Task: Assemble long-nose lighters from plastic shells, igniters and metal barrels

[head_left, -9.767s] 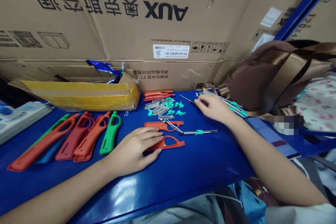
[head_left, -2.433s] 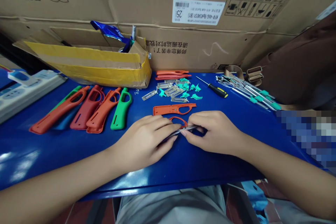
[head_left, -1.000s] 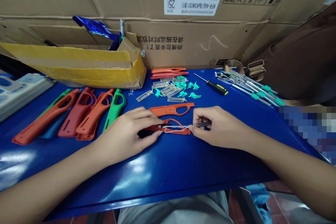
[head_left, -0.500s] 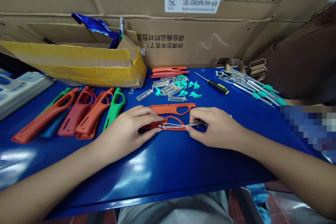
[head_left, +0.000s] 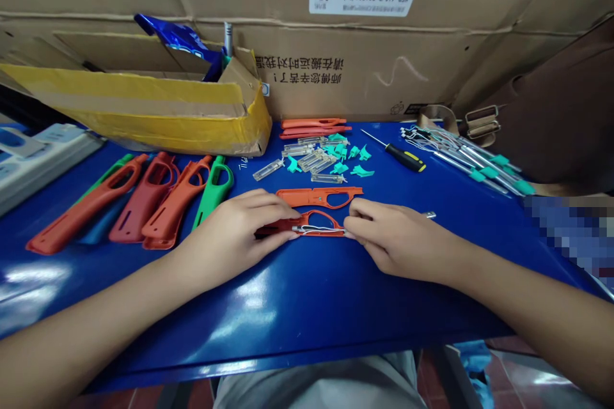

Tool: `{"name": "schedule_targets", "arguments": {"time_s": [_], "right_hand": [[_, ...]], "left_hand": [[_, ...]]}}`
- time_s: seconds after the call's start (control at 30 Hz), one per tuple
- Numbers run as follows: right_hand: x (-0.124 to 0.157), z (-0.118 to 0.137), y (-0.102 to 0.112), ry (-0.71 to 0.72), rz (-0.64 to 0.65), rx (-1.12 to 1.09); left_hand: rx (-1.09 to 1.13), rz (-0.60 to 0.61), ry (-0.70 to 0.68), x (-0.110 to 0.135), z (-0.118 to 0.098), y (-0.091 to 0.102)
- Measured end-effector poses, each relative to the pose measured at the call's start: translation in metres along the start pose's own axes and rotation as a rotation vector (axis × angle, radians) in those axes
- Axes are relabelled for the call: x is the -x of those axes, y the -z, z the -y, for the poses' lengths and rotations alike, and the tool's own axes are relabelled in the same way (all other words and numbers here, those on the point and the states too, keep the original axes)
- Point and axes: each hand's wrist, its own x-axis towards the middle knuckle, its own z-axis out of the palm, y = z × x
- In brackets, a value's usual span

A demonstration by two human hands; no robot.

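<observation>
An orange plastic handle shell (head_left: 314, 225) lies flat on the blue table (head_left: 307, 307) in front of me. My left hand (head_left: 235, 233) presses down on its left end, fingers closed over it. My right hand (head_left: 393, 239) pinches a thin metal rod, whose tip (head_left: 429, 215) pokes out beyond my fingers; its white wires (head_left: 319, 229) lie along the shell. A second orange shell (head_left: 319, 196) lies just behind.
Orange, red and green handles (head_left: 144, 201) lie in a row at left beside a yellow-taped carton (head_left: 144, 112). Small clear and teal parts (head_left: 326, 160), a screwdriver (head_left: 400, 154) and more metal rods (head_left: 472, 163) lie behind. Brown bag (head_left: 551, 115) at right.
My right hand has slid left with the rod, closing the gap to the shell. The white wires, stretched out a second ago, now lie inside the shell. My left hand stayed put.
</observation>
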Motion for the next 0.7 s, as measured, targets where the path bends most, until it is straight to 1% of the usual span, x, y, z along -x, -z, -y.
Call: {"name": "schedule_targets", "arguments": {"time_s": [0.1, 0.17, 0.23, 0.33, 0.57, 0.7], "right_hand": [[0.0016, 0.0005, 0.0047, 0.006, 0.047, 0.007], [0.0022, -0.0006, 0.0055, -0.002, 0.055, -0.019], [0.0024, -0.0026, 0.0042, -0.008, 0.038, -0.064], [0.0025, -0.0047, 0.0012, 0.008, -0.028, -0.088], [0.0038, -0.0025, 0.0039, 0.06, -0.135, 0.152], [0.0032, -0.0007, 0.0058, 0.127, -0.129, 0.241]], "left_hand": [[0.004, 0.0, 0.003, 0.0, -0.0001, -0.0005], [0.003, 0.0, 0.005, -0.0002, 0.0003, -0.0006], [0.004, 0.004, 0.005, -0.0002, 0.0006, -0.0005], [0.009, 0.004, 0.005, 0.0, 0.0004, 0.0002], [0.055, 0.026, 0.028, -0.0012, -0.0023, -0.0006], [0.06, 0.031, 0.026, -0.002, -0.0049, -0.0008]]}}
